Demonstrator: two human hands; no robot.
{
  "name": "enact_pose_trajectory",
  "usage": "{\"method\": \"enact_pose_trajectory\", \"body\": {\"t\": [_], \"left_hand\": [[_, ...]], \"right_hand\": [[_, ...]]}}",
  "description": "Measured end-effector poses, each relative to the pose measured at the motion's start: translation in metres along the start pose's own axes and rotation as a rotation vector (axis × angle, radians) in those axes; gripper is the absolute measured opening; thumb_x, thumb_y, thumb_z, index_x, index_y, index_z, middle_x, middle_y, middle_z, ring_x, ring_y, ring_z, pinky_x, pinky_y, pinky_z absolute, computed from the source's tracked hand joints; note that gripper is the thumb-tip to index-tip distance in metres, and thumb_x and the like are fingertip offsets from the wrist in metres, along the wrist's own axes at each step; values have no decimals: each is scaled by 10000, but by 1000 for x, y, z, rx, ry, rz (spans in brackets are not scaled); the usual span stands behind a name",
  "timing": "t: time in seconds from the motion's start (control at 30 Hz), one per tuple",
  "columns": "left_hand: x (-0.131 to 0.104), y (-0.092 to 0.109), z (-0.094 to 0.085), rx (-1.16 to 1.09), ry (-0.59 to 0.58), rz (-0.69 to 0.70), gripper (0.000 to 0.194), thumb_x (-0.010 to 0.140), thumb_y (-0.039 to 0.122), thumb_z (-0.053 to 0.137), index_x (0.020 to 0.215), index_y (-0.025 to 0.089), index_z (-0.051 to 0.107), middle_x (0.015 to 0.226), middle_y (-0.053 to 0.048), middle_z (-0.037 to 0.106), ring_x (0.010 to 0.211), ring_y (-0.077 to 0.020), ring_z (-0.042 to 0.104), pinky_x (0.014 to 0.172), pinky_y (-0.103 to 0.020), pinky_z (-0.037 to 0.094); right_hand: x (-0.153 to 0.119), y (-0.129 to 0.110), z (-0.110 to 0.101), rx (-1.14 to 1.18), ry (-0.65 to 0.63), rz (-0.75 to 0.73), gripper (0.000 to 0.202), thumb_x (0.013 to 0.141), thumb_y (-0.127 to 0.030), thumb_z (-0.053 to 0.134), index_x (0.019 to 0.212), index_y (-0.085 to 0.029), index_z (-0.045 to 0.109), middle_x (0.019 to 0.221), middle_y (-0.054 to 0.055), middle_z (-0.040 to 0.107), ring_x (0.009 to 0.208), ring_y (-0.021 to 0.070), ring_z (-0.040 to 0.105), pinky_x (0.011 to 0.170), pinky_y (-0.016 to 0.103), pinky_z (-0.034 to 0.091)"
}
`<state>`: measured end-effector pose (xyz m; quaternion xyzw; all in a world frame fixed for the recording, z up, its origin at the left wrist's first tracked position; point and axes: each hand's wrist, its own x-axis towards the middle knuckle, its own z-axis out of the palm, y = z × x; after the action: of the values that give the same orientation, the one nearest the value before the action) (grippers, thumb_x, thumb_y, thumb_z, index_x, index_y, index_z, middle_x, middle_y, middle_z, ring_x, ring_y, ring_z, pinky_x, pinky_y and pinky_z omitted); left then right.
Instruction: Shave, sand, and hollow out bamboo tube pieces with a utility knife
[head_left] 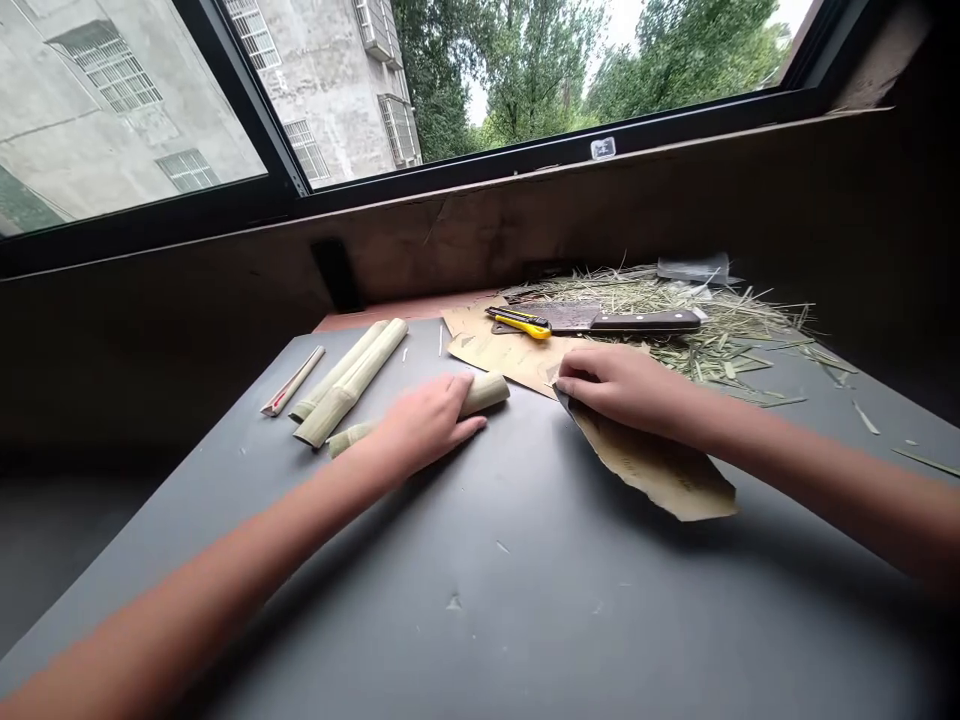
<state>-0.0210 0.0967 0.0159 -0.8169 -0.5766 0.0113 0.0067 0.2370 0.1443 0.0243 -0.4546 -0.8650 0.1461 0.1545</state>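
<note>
My left hand (427, 425) is closed over a split bamboo piece (487, 394) lying on the grey tabletop; its far end shows past my fingers, and the middle is hidden under my palm. Between thumb and fingers, my right hand (600, 380) pinches the corner of a torn brown sheet of sandpaper (660, 475). The sheet hangs tilted towards me, with its dark side showing at the pinched edge. Two more bamboo pieces (360, 380) lie side by side to the left, near a thin red-and-white stick-like thing (294, 382).
Behind my right hand, a cleaver (645, 321) and a yellow utility knife (521, 322) lie on another brown sheet (502, 352). Bamboo shavings (735, 330) are heaped at the back right. A dark object (337, 274) leans on the wall below the window.
</note>
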Motion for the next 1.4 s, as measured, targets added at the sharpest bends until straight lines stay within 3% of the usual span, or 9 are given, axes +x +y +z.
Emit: {"method": "enact_pose_trajectory", "body": {"t": [0.3, 0.53, 0.67, 0.77, 0.8, 0.9, 1.07, 1.23, 1.4], "left_hand": [[27, 50, -7, -114, -57, -33, 393, 1003, 486, 452, 1144, 145, 588, 1069, -109, 681, 926, -231, 665, 793, -355, 531], [51, 32, -27, -220, -154, -54, 373, 1016, 458, 461, 1160, 156, 625, 1113, -69, 681, 970, -202, 661, 871, -392, 536], [6, 19, -44, -133, -152, -138, 521, 1004, 557, 327, 1269, 173, 558, 1106, -114, 701, 1011, -295, 663, 806, -373, 487], [-51, 20, -41, -23, -301, -218, 711, 909, 738, 323, 1234, 141, 532, 755, -91, 703, 732, -362, 687, 563, -354, 399], [-67, 22, -36, -22, -401, -191, 679, 903, 740, 327, 1190, 160, 534, 723, -72, 696, 690, -356, 687, 526, -338, 356], [-99, 29, -20, -49, -426, -166, 426, 982, 528, 301, 1170, 194, 488, 737, -49, 704, 682, -315, 708, 515, -318, 304], [-104, 32, -3, -77, -337, -190, 314, 952, 491, 374, 1080, 222, 473, 714, -37, 706, 702, -307, 729, 530, -314, 308], [-105, 27, 3, -138, -304, -213, 366, 940, 528, 391, 1125, 219, 460, 738, -39, 715, 720, -328, 732, 552, -327, 337], [-108, 20, 0, -290, -340, -152, 374, 892, 546, 527, 1108, 248, 458, 859, -17, 727, 805, -319, 730, 569, -310, 356]], "right_hand": [[11, 8, 33, 86, 230, 50, 187, 932, -268, 475, 765, -208, 535, 833, 52, 650, 786, 203, 573, 689, 308, 377], [14, 13, 39, 52, 311, 66, 194, 953, -275, 448, 767, -227, 475, 825, 50, 631, 747, 206, 553, 664, 321, 361], [10, 19, 34, 23, 306, 14, 198, 958, -276, 454, 771, -224, 486, 828, 48, 619, 756, 206, 552, 665, 317, 367], [7, 16, 29, -17, 310, -33, 188, 956, -258, 460, 775, -217, 491, 814, 52, 608, 745, 206, 542, 668, 319, 357], [7, 12, 29, -33, 317, -49, 184, 956, -250, 459, 781, -212, 500, 815, 57, 609, 737, 206, 536, 670, 322, 351], [2, -15, 32, -84, 326, -136, 187, 963, -236, 445, 804, -195, 535, 838, 80, 617, 747, 214, 522, 697, 336, 337], [-14, -67, 48, -158, 212, -459, 187, 924, -189, 466, 759, -194, 555, 762, 41, 584, 654, 180, 460, 668, 333, 302], [-21, -80, 51, -202, 298, -481, 206, 911, -122, 453, 745, -171, 565, 734, 58, 561, 648, 185, 429, 674, 338, 292], [-30, -100, 57, -98, 216, -714, 159, 863, -120, 480, 751, -166, 582, 723, 31, 550, 619, 176, 389, 632, 343, 278]]}}
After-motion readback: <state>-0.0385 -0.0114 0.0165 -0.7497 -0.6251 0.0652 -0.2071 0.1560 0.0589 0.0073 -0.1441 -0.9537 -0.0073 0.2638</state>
